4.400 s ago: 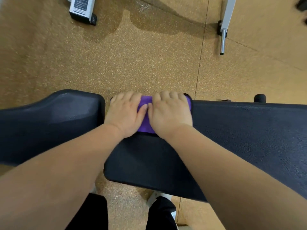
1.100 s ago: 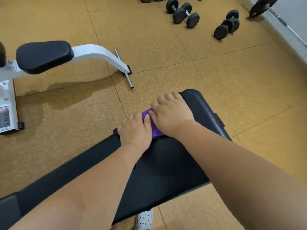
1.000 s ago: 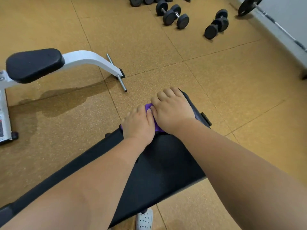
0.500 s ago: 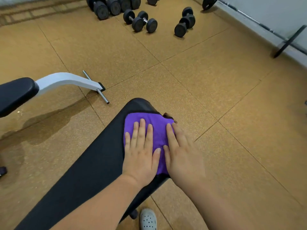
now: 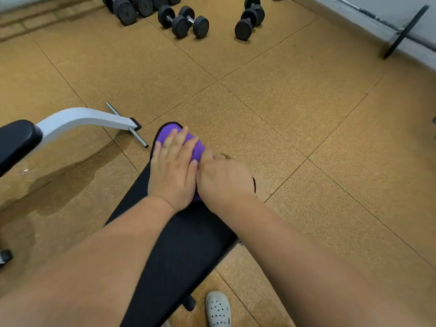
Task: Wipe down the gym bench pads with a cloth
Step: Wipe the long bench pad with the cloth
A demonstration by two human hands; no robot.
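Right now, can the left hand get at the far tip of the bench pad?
Probably yes. The left hand lies flat on the purple cloth, fingertips almost at the far tip of the bench pad, and nothing stands in between.

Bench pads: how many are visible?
2: the near pad under the purple cloth, the other pad at the left edge on a white frame. Others may be hidden.
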